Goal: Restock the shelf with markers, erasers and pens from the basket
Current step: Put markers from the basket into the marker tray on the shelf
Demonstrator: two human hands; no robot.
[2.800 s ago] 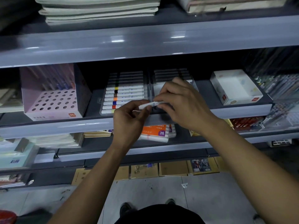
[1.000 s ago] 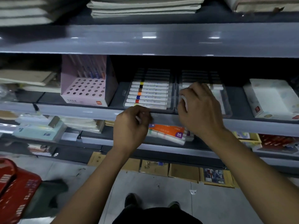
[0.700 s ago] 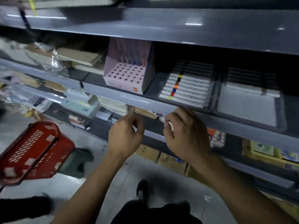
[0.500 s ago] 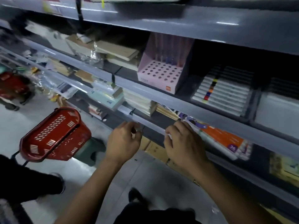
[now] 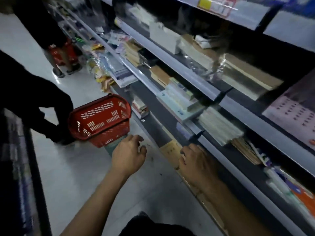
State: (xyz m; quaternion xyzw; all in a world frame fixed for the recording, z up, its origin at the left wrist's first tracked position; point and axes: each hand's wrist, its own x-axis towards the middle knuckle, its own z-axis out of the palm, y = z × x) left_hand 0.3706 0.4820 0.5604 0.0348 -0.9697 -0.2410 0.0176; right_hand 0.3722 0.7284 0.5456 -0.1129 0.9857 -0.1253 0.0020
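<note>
A red plastic basket (image 5: pixel 99 119) stands tilted on a greenish stool (image 5: pixel 111 147) on the floor, left of the shelving; what is inside it is hidden. My left hand (image 5: pixel 128 155) hovers just right of and below the basket, fingers loosely curled, holding nothing. My right hand (image 5: pixel 196 161) hangs in front of the lowest shelf edge (image 5: pixel 221 155), fingers relaxed and empty. The pink pen display box (image 5: pixel 293 113) sits at the far right on the shelf. An orange marker pack (image 5: pixel 305 200) lies on a lower shelf at the bottom right.
Grey shelves (image 5: pixel 170 60) run diagonally, stacked with notebooks and packets. A person in dark clothes (image 5: pixel 25 92) stands close on the left beside the basket. Another person with a red basket (image 5: pixel 63 51) stands farther down the aisle. Flat cardboard (image 5: pixel 172 149) leans along the shelf base.
The view has swung left and down, away from the marker trays. Both hands have dropped from the shelf edge towards the floor and basket. The white marker has left my hands.
</note>
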